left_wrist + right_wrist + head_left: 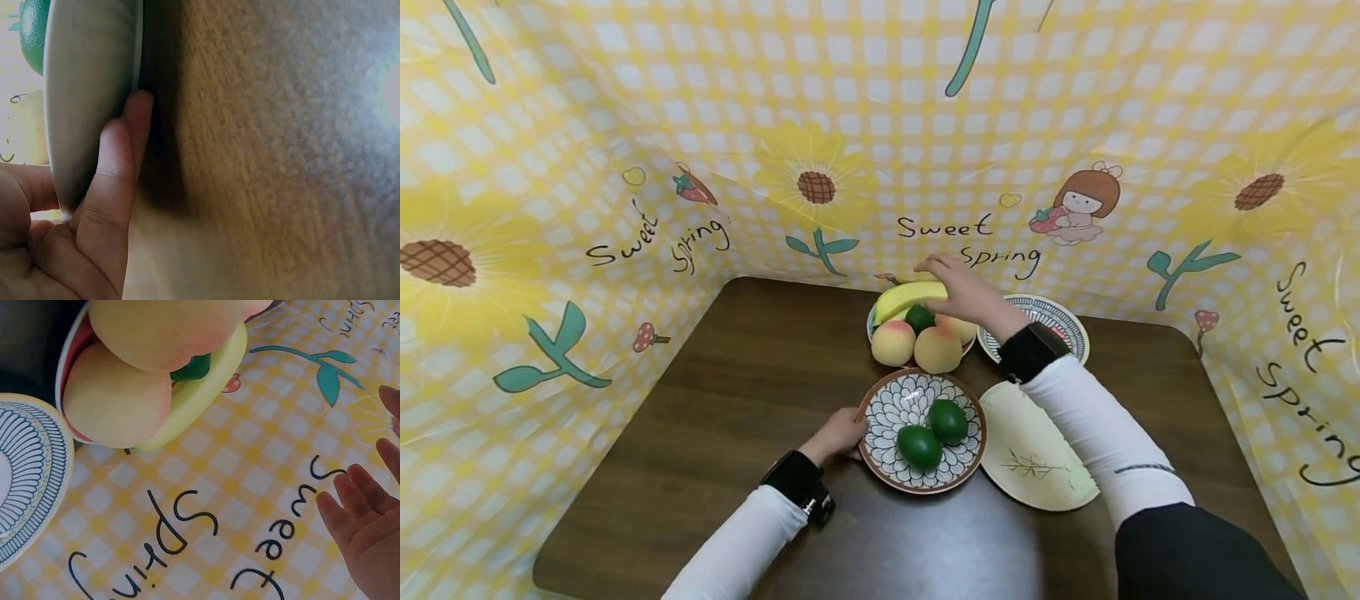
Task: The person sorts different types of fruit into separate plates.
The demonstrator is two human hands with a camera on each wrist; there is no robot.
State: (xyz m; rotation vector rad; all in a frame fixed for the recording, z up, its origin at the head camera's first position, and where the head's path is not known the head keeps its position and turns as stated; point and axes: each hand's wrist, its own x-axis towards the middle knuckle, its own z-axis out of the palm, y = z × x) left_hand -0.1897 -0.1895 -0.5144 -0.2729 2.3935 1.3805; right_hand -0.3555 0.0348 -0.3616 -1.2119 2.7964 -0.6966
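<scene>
A yellow and white checked cloth [700, 92] hangs like walls at the back and on both sides. It has soft folds. Big yellow flowers with brown middles [816, 187] are on it, with green leafy stems [823, 250]. Curly black words [946, 226] say "Sweet Spring". A small cartoon figure with brown hair [1086, 200] holds a red strawberry. The dark brown wooden table [722, 400] has round corners. A pale, shiny patch of light [955, 542] glows near its front.
</scene>
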